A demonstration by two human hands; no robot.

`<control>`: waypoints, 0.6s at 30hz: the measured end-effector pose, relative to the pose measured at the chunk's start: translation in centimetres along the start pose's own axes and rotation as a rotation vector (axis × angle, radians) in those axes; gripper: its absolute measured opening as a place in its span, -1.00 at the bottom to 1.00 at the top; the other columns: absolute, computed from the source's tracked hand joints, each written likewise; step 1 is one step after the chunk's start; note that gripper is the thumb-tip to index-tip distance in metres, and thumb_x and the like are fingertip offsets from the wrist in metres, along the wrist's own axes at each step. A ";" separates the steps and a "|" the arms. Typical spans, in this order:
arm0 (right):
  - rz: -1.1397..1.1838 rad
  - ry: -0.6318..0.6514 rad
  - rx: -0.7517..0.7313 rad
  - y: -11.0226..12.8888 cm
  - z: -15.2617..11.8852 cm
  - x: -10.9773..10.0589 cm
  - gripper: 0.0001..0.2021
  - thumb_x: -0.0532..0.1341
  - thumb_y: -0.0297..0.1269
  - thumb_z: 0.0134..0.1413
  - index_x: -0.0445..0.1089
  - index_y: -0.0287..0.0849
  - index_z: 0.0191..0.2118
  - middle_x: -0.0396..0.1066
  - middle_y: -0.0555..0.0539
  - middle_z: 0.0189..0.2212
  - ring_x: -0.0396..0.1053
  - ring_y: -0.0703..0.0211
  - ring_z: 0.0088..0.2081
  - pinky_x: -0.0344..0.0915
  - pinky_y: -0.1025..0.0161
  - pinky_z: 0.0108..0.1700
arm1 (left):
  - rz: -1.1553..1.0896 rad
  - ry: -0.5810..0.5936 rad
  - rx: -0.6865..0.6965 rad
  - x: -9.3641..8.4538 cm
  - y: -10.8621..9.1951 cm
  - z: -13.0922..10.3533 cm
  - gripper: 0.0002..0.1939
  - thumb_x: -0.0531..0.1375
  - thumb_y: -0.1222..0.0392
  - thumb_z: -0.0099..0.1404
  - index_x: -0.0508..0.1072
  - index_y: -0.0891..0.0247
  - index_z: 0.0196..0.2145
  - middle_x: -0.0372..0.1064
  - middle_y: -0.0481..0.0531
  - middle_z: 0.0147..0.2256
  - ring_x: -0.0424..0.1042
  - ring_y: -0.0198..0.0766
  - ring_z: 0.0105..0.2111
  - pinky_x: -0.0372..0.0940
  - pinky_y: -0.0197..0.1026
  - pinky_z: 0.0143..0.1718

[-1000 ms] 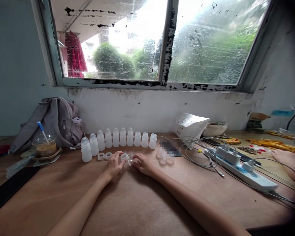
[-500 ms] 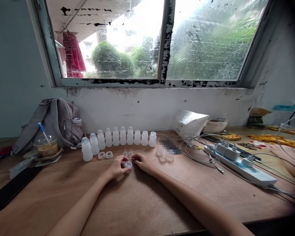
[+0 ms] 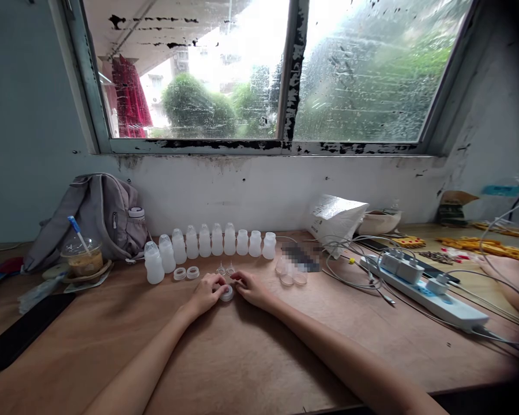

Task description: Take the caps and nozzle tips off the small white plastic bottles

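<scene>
Overhead, a wide two-pane window (image 3: 259, 69) is seen above the far edge of a long wooden bench (image 3: 251, 357), which carries everything else. At the bench's far left corner a grey backpack (image 3: 90, 216) is leaned against the wall, with a lidded plastic drink cup (image 3: 81, 256) and its blue straw set just in front of it. A flat black slab (image 3: 19, 331) is laid along the left edge. Toward the right edge a white power strip (image 3: 428, 294) is stretched among tangled cables, and a crumpled white bag (image 3: 335, 218) is stood near the far edge behind it. Another person's forearm (image 3: 508, 279) is rested at the far right.

A row of translucent white bottles (image 3: 211, 245) is lined up along the far edge at the centre, curving forward at its left end. Just in front of the row, two white rings (image 3: 186, 272) and two small clear cones (image 3: 225, 268) are placed; clear domed caps (image 3: 290, 274) are grouped to the right of them.

Near the middle of the bench, the left hand (image 3: 205, 294) and the right hand (image 3: 253, 288) are brought together. A small clear cap (image 3: 226, 293) is pinched by the left fingertips and touched by the right fingertips, resting on or just above the bench surface.
</scene>
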State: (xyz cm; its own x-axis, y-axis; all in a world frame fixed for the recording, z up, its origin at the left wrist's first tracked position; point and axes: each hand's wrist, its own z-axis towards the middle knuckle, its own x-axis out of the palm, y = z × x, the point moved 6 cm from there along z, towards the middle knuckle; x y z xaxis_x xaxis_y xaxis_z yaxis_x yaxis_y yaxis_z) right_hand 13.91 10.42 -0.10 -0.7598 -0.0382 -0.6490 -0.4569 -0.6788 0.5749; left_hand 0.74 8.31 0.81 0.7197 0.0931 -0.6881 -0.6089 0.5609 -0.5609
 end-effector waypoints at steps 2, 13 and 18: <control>0.002 0.007 -0.111 1.4 -0.4 0.0 -0.61 0.05 -0.57 -0.19 0.25 -0.18 -0.14 0.34 -0.10 -0.22 0.29 0.17 -0.19 0.23 0.25 -0.17 | -0.097 -0.037 -0.030 -0.1 0.2 0.1 -0.83 0.04 0.13 0.17 0.36 0.24 -0.43 0.34 -0.02 -0.42 0.30 -0.26 -0.34 0.21 -0.21 -0.26; 0.095 -0.193 0.025 1.6 -0.4 -0.6 -0.93 0.07 -0.31 -0.02 0.21 -0.18 -0.37 0.28 0.02 -0.54 0.22 0.31 -0.52 0.17 0.38 -0.47 | -0.657 -0.078 -0.405 1.7 2.3 0.1 -0.66 0.01 -0.06 0.14 0.25 0.29 -0.31 0.28 0.01 -0.40 0.36 -0.34 -0.54 0.25 -0.34 -0.63; 0.131 -0.195 0.087 0.8 -0.3 -0.8 -0.93 0.08 -0.31 -0.05 0.21 -0.19 -0.40 0.21 0.07 -0.61 0.15 0.34 -0.56 0.10 0.40 -0.53 | -0.561 -0.060 -0.314 1.9 1.2 0.0 -0.67 0.08 -0.05 0.10 0.29 0.29 -0.33 0.29 -0.01 -0.46 0.35 -0.33 -0.52 0.24 -0.37 -0.64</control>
State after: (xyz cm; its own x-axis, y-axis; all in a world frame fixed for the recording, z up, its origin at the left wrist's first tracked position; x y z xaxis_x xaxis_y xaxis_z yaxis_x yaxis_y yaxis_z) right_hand 14.27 9.69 0.79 -0.8860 0.0261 -0.4630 -0.3805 -0.6116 0.6936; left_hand 1.39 9.22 -1.21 0.9690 -0.0930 -0.2290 -0.1967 0.2712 -0.9422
